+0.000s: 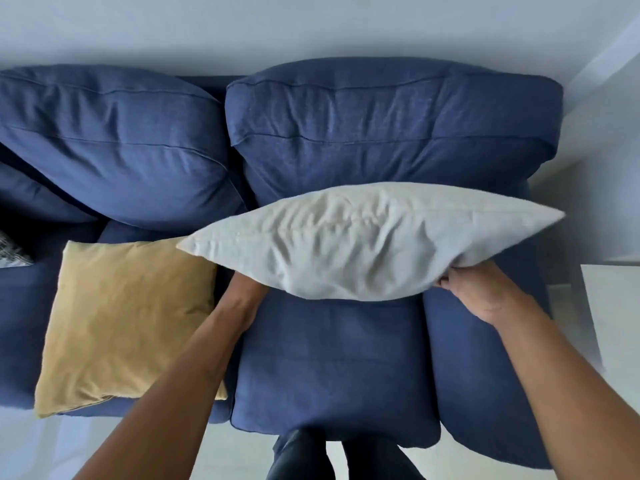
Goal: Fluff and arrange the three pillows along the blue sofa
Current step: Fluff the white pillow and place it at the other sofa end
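Note:
I hold a light grey pillow (pixel 363 240) edge-up above the right seat of the blue sofa (pixel 329 368). My right hand (pixel 474 289) grips its lower right side, fingers tucked under the fabric. My left hand (pixel 247 289) reaches under its lower left side, its fingers hidden behind the pillow. A mustard yellow pillow (pixel 128 320) lies flat on the left seat, its front corners reaching the seat's edge. A patterned grey-and-black pillow (pixel 10 252) shows only as a corner at the far left edge.
Two puffy blue back cushions (pixel 114 143) lean against the white wall. The sofa's right arm (pixel 485 375) runs beside my right forearm. A pale side table (pixel 613 313) stands to the right of the sofa. My legs (pixel 332 459) stand on a light floor in front.

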`<state>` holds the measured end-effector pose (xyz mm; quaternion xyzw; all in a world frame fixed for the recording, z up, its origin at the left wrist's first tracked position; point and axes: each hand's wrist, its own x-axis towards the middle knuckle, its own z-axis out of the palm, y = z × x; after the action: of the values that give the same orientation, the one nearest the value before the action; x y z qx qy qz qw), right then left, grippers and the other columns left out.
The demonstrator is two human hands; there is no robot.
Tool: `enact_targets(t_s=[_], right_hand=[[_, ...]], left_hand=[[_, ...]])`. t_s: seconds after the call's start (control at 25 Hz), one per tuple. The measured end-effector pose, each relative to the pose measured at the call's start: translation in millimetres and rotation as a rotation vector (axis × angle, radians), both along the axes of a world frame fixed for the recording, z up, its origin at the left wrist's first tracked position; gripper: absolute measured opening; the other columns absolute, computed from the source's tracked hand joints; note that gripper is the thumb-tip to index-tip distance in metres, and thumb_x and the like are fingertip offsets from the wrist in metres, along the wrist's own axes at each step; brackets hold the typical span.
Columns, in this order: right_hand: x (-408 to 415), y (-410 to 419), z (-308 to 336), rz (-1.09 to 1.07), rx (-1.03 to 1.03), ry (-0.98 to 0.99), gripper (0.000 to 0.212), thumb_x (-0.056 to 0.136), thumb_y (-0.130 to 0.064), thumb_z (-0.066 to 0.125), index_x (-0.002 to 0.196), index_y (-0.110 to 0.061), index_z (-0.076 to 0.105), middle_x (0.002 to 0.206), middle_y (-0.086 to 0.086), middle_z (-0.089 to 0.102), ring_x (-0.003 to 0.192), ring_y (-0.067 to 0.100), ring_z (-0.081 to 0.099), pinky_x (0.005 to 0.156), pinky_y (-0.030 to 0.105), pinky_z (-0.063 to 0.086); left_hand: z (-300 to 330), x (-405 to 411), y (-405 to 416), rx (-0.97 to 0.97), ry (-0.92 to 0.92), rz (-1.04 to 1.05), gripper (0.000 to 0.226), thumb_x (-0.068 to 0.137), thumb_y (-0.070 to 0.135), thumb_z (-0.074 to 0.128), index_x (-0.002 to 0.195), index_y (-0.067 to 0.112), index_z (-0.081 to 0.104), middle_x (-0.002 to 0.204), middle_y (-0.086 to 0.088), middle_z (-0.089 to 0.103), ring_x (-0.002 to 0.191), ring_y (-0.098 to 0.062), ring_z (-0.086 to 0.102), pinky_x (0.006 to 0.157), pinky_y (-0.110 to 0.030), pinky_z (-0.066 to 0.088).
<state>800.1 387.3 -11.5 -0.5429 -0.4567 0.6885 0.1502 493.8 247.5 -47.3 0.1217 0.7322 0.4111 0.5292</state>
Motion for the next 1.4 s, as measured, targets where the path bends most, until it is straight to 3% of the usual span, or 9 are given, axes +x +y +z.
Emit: enact_targets(t_s=[0.12, 0.16, 0.2, 0.24, 0.4, 0.6, 1.0, 1.2, 1.4], right_hand=[[-24, 16, -33, -0.061, 0.018, -0.18, 0.028, 0.091, 0.001, 0.044, 0.112, 0.01, 0.061, 0.104, 0.034, 0.069, 0.087, 0.041, 0.055, 0.101, 0.069, 0.052], [-30, 23, -49, -0.103, 0.023, -0.213, 0.035, 0.088, -0.003, 0.043, 0.116, 0.013, 0.055, 0.094, 0.006, 0.053, 0.086, 0.052, 0.049, 0.101, 0.076, 0.044], [-35, 30, -64, -0.161, -0.014, -0.246, 0.038, 0.089, -0.005, 0.044, 0.122, 0.012, 0.054, 0.138, 0.038, 0.034, 0.096, 0.065, 0.046, 0.101, 0.079, 0.04], [-41, 35, -77, -0.223, -0.035, -0.257, 0.038, 0.092, -0.006, 0.046, 0.126, 0.008, 0.056, 0.128, 0.042, 0.059, 0.108, 0.066, 0.049, 0.101, 0.078, 0.041], [-64, 57, -119, -0.325, -0.127, -0.268, 0.037, 0.1, -0.027, 0.051, 0.135, -0.026, 0.062, 0.125, -0.001, 0.072, 0.106, 0.024, 0.07, 0.089, 0.049, 0.063], [-80, 67, -178, -0.255, -0.21, -0.308, 0.019, 0.096, -0.04, 0.052, 0.105, -0.04, 0.069, 0.123, -0.005, 0.069, 0.115, 0.021, 0.064, 0.082, 0.041, 0.059], [-86, 65, -186, -0.266, -0.109, -0.232, 0.021, 0.097, -0.025, 0.055, 0.094, -0.042, 0.067, 0.122, -0.006, 0.07, 0.124, 0.026, 0.063, 0.108, 0.055, 0.051], [-77, 50, -150, -0.244, -0.055, -0.177, 0.012, 0.1, -0.038, 0.058, 0.098, -0.041, 0.069, 0.125, -0.012, 0.071, 0.13, 0.019, 0.06, 0.11, 0.051, 0.048], [-63, 21, -109, -0.192, 0.025, -0.138, 0.044, 0.105, -0.034, 0.058, 0.147, -0.021, 0.056, 0.147, -0.01, 0.061, 0.137, 0.009, 0.054, 0.122, 0.049, 0.037]], left_hand=[[-23, 0, 29, 0.067, 0.045, -0.043, 0.037, 0.091, 0.024, 0.07, 0.128, 0.028, 0.069, 0.122, -0.007, 0.075, 0.102, -0.019, 0.069, 0.096, -0.047, 0.058], [-35, -3, 38, 0.061, 0.025, -0.036, 0.038, 0.091, 0.022, 0.064, 0.128, 0.026, 0.07, 0.126, -0.01, 0.074, 0.101, -0.019, 0.068, 0.099, -0.05, 0.058], [-46, -3, 48, 0.04, 0.008, -0.023, 0.039, 0.092, 0.021, 0.06, 0.13, 0.023, 0.07, 0.124, -0.011, 0.075, 0.099, -0.019, 0.068, 0.099, -0.051, 0.058], [-57, -5, 59, 0.021, 0.002, -0.01, 0.039, 0.094, 0.019, 0.057, 0.131, 0.019, 0.069, 0.117, -0.008, 0.077, 0.098, -0.02, 0.069, 0.098, -0.05, 0.059], [-89, -14, 104, -0.04, 0.01, 0.011, 0.023, 0.097, 0.017, 0.051, 0.107, 0.016, 0.072, 0.083, 0.002, 0.071, 0.083, -0.016, 0.063, 0.086, -0.038, 0.054], [-149, -26, 124, -0.146, 0.017, -0.028, 0.02, 0.094, 0.018, 0.054, 0.109, 0.014, 0.067, 0.101, 0.001, 0.064, 0.093, -0.018, 0.056, 0.086, -0.042, 0.053], [-165, -19, 122, -0.205, 0.02, -0.046, 0.034, 0.099, 0.026, 0.06, 0.131, 0.016, 0.062, 0.116, 0.007, 0.065, 0.095, -0.005, 0.06, 0.101, -0.05, 0.06], [-141, -17, 97, -0.189, 0.134, -0.116, 0.046, 0.096, 0.038, 0.061, 0.139, 0.022, 0.062, 0.127, -0.002, 0.07, 0.128, -0.037, 0.061, 0.105, -0.044, 0.051], [-96, 6, 45, -0.185, 0.2, -0.179, 0.02, 0.104, 0.028, 0.055, 0.116, 0.038, 0.068, 0.12, 0.016, 0.068, 0.121, -0.014, 0.057, 0.093, -0.021, 0.046]])
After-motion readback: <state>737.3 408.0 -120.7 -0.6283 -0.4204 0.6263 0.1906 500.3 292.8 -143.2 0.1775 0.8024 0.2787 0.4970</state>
